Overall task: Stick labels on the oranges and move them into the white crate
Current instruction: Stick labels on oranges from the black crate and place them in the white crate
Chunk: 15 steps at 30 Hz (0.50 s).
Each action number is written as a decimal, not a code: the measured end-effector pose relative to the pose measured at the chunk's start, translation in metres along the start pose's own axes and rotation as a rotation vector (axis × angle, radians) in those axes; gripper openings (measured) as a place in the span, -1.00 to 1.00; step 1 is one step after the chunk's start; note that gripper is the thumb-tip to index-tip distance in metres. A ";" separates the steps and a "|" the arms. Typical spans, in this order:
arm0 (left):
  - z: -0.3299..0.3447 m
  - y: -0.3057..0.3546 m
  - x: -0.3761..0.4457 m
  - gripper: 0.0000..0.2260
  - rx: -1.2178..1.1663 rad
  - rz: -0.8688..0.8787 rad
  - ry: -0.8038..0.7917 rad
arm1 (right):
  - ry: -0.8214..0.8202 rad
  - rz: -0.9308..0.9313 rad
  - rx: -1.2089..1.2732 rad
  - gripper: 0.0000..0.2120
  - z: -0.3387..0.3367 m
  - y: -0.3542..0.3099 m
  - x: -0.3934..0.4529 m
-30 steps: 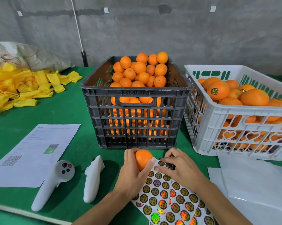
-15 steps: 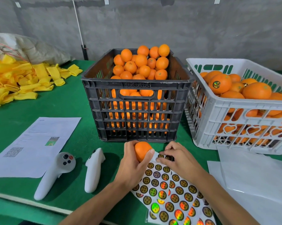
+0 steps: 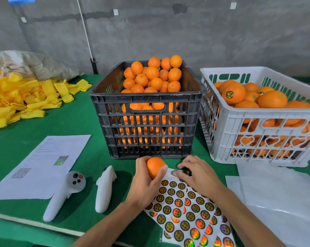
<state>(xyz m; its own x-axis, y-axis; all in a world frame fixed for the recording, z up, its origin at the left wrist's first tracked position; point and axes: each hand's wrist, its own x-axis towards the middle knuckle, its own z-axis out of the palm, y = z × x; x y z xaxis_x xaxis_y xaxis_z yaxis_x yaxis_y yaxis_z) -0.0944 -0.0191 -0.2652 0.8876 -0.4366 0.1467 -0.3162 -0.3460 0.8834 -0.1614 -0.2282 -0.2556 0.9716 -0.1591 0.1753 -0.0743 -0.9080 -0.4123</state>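
Orange fruit (image 3: 155,167) clamped in left hand (image 3: 145,182); right hand (image 3: 195,172) fingertips pinch at sticker sheet (image 3: 184,209) edge. Risk: label tears or folds if peeled fast.

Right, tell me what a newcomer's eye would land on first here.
Probably the black crate heaped with oranges at the centre of the green table, with the white crate of labelled oranges at its right. Next, in front, the left hand gripping a single orange while the right hand picks at the shiny sticker sheet. The bright yellow foam nets piled far left also stand out.
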 end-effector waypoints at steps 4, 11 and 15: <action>0.001 -0.001 -0.001 -0.53 -0.007 -0.004 0.016 | -0.071 0.131 -0.046 -0.23 -0.003 -0.006 0.001; 0.002 0.000 -0.001 -0.51 0.001 0.013 0.016 | -0.145 0.195 0.337 -0.45 -0.003 -0.012 0.003; 0.002 -0.001 0.000 -0.51 -0.025 -0.003 0.014 | -0.070 0.129 0.486 -0.77 -0.006 -0.008 0.003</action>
<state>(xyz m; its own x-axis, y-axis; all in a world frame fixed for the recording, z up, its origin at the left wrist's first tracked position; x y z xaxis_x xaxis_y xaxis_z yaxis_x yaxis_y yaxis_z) -0.0950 -0.0207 -0.2671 0.8932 -0.4241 0.1495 -0.3049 -0.3267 0.8946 -0.1592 -0.2242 -0.2465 0.9754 -0.2165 0.0422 -0.0975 -0.5947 -0.7980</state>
